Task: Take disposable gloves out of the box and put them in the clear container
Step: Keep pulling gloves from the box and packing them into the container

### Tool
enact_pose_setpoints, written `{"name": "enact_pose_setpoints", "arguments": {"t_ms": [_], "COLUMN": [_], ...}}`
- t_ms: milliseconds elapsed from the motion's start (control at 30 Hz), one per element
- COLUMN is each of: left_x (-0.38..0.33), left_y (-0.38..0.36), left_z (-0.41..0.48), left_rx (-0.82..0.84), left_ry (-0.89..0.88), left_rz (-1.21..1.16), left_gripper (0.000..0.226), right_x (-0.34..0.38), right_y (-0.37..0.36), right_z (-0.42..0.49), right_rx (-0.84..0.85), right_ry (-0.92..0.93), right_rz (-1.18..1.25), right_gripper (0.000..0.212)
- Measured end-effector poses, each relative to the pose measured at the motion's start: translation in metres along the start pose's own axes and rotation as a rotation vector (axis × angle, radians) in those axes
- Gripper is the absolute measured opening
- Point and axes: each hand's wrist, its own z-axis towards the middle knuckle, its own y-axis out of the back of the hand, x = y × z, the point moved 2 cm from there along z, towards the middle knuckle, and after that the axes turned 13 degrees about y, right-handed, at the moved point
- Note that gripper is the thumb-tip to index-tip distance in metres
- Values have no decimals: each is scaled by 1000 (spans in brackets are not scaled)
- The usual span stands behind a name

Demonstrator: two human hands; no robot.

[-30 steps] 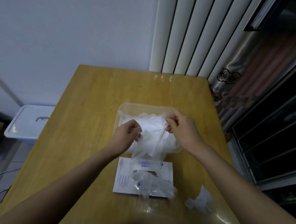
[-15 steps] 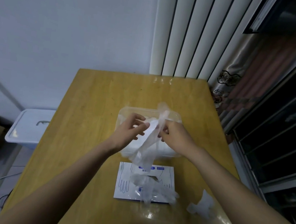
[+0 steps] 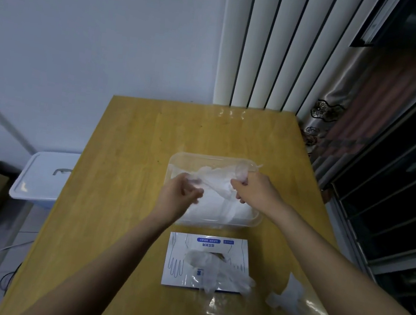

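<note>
Glove box (image 3: 177,255), on the near side of left hand (image 3: 180,195) and right hand (image 3: 253,190): blue banner, white characters illegible; printed glove outline.

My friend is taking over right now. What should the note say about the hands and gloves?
The left hand and the right hand each pinch an end of one glove, held over the clear container.
Done: a pile of gloves already lies in the container.
Nearer you, the glove box has more gloves sticking out.
A loose glove lies right of the box.
Left: drop this glove in, then empty the box.
</note>
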Motion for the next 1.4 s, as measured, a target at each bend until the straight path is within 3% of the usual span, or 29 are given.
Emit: {"name": "enact_pose_setpoints", "arguments": {"t_ms": [67,300,467,533,667,733,833,900,1033,1167,1267,1333,1400], "left_x": [1,8,0,-6,-22,-30,-32,-32,-43,-65,-67,-57,-41], "left_y": [5,21,27,26,24,25,32,39,49,53,53,52,49], "left_z": [10,31,42,45,48,46,47,51,56,57,54,55,58], "left_rx": [-21,-53,-56,-29,64,109,98,33,-101,-275,-298,-272,-222], "left_ry": [27,46,-17,-42,-142,-186,-209,-201,-201,-307,-415,-425,-425], "left_rz": [-19,130,284,354,411,430,501,546,480,250,178,231,338], "left_gripper": [8,9,12,12,13,14,11,10,9,16,16,23,32], "right_x": [-4,-21,15,29,39,35,31,31,36,53,63,60,47], "right_y": [1,10,16,13,7,6,9,12,26,49,56,48,28], "right_z": [4,10,5,5,17,30,43,45,47,43,32,24,16], "right_rx": [2,-18,-201,-75,142,169,150,139,-31,-427,-627,-607,-469], "right_ry": [-19,-121,264,371,393,396,390,344,356,530,689,769,777], "right_rz": [8,-143,-85,-124,-244,-258,-242,-141,-35,-129,-212,-298,-366], "right_gripper": [33,28,61,70,78,66,20,9,5,21,29,33,40]}}
